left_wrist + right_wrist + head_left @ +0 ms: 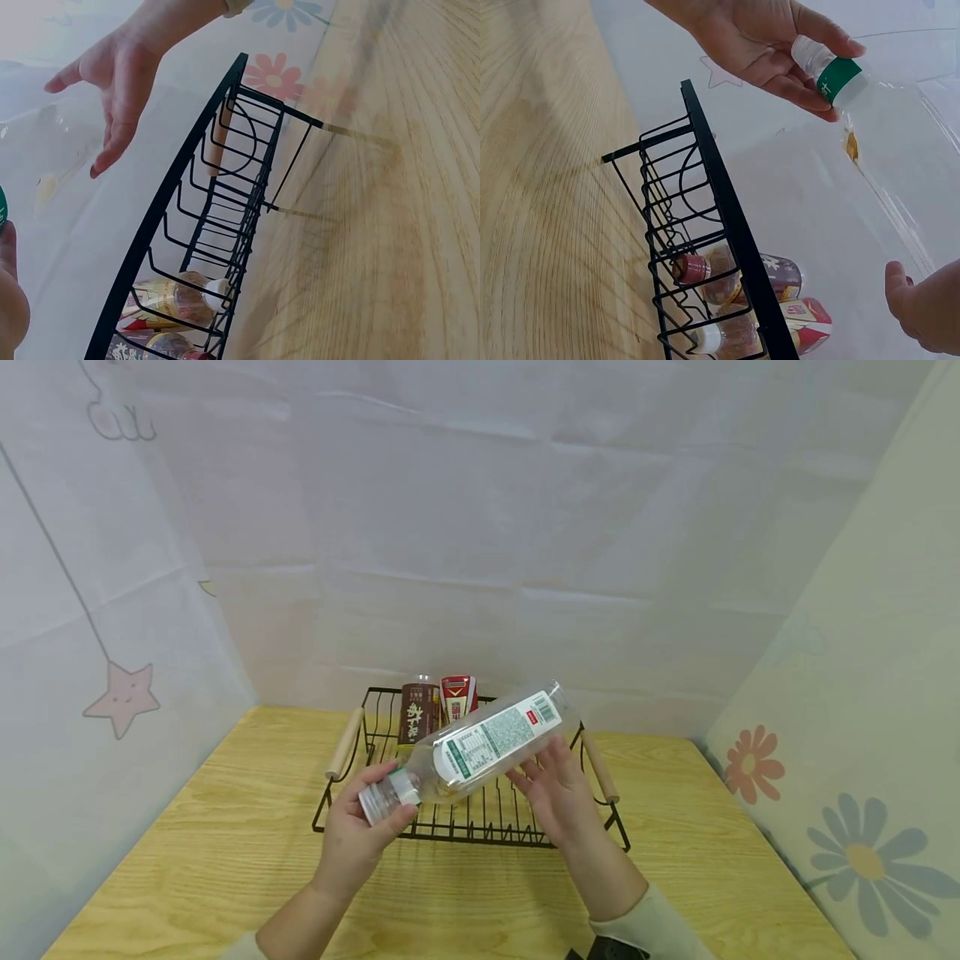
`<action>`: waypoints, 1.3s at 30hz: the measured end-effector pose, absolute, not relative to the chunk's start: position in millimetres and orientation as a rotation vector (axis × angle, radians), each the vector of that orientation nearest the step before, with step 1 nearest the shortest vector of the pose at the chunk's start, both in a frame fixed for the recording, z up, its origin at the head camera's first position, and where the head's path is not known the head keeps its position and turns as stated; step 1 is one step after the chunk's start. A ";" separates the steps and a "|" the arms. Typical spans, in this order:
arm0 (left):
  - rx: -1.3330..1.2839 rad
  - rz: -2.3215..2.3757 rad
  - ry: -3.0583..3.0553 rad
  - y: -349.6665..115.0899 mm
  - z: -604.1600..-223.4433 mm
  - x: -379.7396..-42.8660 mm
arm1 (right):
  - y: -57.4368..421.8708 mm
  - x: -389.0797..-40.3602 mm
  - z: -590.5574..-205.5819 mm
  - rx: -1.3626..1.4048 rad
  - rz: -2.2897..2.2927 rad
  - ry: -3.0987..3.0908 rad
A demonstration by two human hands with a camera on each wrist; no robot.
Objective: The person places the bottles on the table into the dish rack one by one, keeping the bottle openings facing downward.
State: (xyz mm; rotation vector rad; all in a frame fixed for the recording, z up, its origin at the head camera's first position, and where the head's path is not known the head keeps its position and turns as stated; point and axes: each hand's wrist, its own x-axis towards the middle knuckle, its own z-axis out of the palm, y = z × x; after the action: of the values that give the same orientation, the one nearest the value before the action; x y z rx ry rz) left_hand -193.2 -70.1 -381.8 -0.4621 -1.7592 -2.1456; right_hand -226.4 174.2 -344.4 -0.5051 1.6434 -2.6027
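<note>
A clear plastic bottle (pixel 501 739) with a white-and-green label is tilted over the rack, its neck low at the left and its base high at the right. My left hand (pixel 358 827) grips it round the capped neck. In the right wrist view, a little brown liquid (pixel 851 146) sits inside near the neck. My right hand (pixel 557 797) is under the base end, fingers extended and spread. Behind, a brown-labelled bottle (pixel 417 714) and a red-and-white bottle (pixel 457 692) stand cap-down in the black wire rack (pixel 480 840).
The rack has wooden handles (pixel 600 768) at both ends and rests on a wood-grain table (pixel 225 843). A pale cloth backdrop (pixel 480 568) with printed flowers and a star encloses the back and sides.
</note>
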 end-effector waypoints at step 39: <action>-0.437 -2.037 -2.294 -59.3 -389.8 -202.3 | 165.5 -216.6 -288.8 -0.414 -2.461 2.163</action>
State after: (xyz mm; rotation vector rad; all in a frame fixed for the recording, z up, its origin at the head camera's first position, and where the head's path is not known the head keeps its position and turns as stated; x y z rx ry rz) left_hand -202.3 -59.3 -389.8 -0.4367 -2.2942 -2.0366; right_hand -216.6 165.5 -288.8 -0.4139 2.1625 -2.4606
